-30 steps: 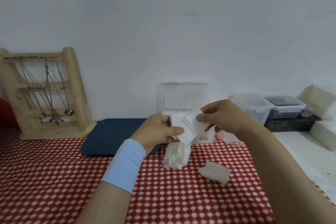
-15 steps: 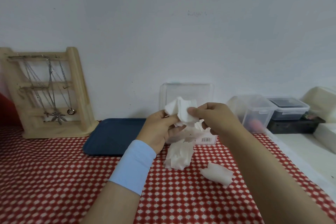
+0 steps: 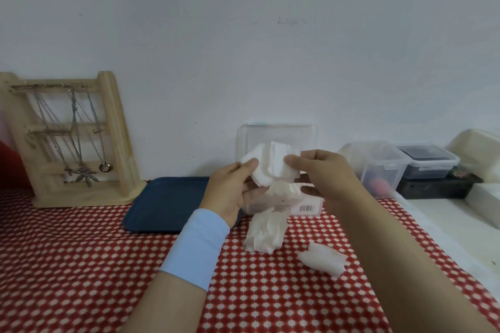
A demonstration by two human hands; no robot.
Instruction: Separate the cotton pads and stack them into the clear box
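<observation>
Red-and-white checked tablecloth is covering the table, filling the lower half of the view. A pale wooden jewellery stand hung with metal necklaces is standing upright at 9 o'clock, against the wall. A dark blue rectangular plastic tray is lying flat just at 3 o'clock of the stand, touching its base or nearly so.

The clear plastic box with a barcode sticker is sitting at centre, behind the hands, with its hinged lid standing open against the wall. White pads are showing inside; how many, cannot tell. Two clear lidded storage tubs are sitting at 3 o'clock of the box.

The left hand, with a light blue wristband below it, and the right hand are close together in front of the open lid. Both are pinching one fanned bunch of white cotton pads, thumb on the near face, left hand at the bunch's 9 o'clock edge, right at its 3 o'clock edge.

A crumpled pile of white pads is lying on the cloth at 6 o'clock of the box, touching its front. One loose curled white pad is lying near that pile, at its 4 o'clock.
</observation>
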